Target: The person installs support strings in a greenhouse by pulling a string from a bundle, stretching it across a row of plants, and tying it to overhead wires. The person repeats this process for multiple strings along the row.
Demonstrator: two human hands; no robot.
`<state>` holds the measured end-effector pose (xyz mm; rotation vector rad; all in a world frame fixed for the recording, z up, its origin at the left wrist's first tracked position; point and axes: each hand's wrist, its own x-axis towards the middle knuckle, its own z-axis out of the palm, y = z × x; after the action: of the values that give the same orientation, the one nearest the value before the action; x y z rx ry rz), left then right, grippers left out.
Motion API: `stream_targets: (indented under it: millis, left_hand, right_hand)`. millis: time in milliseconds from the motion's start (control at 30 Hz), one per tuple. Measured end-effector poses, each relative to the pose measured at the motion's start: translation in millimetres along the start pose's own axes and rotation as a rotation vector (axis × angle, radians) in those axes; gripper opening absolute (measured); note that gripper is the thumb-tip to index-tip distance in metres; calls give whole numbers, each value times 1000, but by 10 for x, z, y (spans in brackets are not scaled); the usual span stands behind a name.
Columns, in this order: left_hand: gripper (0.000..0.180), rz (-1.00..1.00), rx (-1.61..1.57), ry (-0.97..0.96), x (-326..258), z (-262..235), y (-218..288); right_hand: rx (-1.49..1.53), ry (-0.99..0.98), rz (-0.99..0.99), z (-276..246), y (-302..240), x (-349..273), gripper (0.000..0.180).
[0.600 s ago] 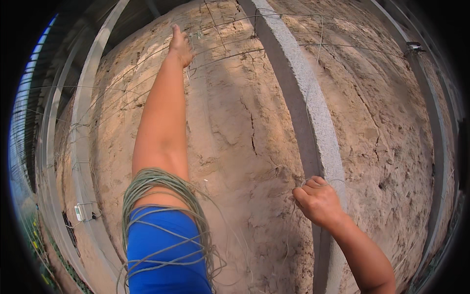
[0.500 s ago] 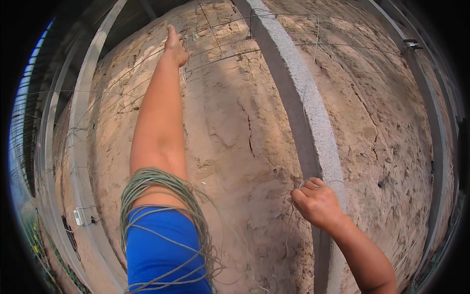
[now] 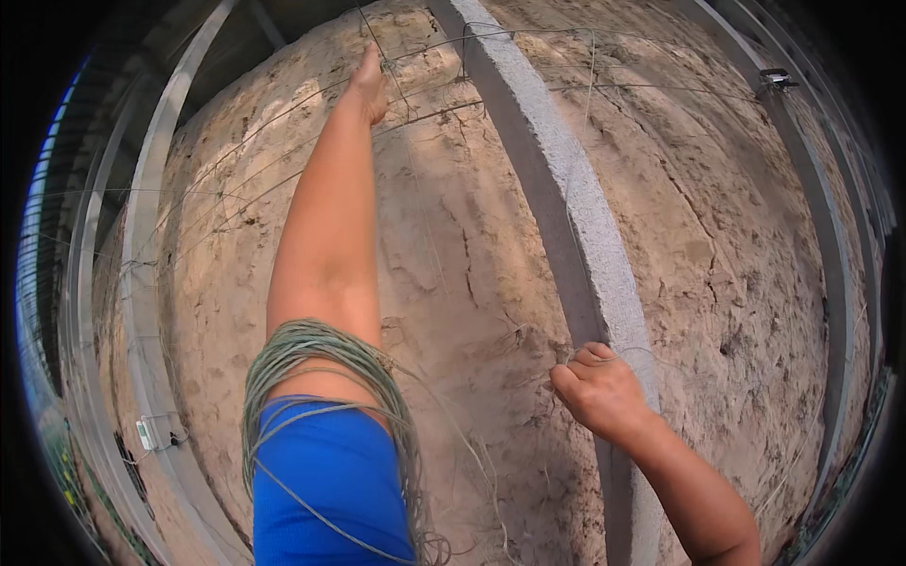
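My left arm stretches up, and its hand point(image 3: 371, 83) is at the upper wires, seen edge-on with its fingers pointing up and apparently open; some fingers are hidden. A thick coil of thin green twine point(image 3: 316, 341) hangs round my left upper arm, over the blue sleeve point(image 3: 326, 481). Loose strands drop from it on the right. My right hand point(image 3: 600, 391) is closed in a fist on a thin strand of string point(image 3: 651, 358). That fist is in front of a grey concrete post point(image 3: 587, 217), and the strand crosses the post's face.
An earthen wall point(image 3: 434, 236) with cracks stands behind the post. Wires point(image 3: 302, 97) run across the upper part. More posts point(image 3: 142, 283) rise at left and right. A small white box point(image 3: 146, 434) hangs on the left post, and a dark device point(image 3: 777, 79) is strapped to the right post.
My left hand has moved slightly right and up against the wires and turned edge-on, its fingers less spread. My right fist stays at the post with the string. The view has shifted slightly.
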<state>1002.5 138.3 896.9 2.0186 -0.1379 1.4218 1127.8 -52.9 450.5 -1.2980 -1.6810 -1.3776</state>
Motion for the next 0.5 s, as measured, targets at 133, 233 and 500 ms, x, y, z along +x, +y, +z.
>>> stream_targets:
  millis: [133, 233, 500]
  left_hand:
    - [85, 30, 167, -27, -213, -219, -17]
    - [73, 65, 271, 309, -439, -670, -106]
    - [59, 84, 426, 771, -1370, -2744, -125]
  right_hand:
    - [-39, 1, 18, 0, -25, 25, 13]
    - [-55, -5, 13, -3, -48, 56, 17]
    - [-32, 73, 45, 27, -109, 75, 17]
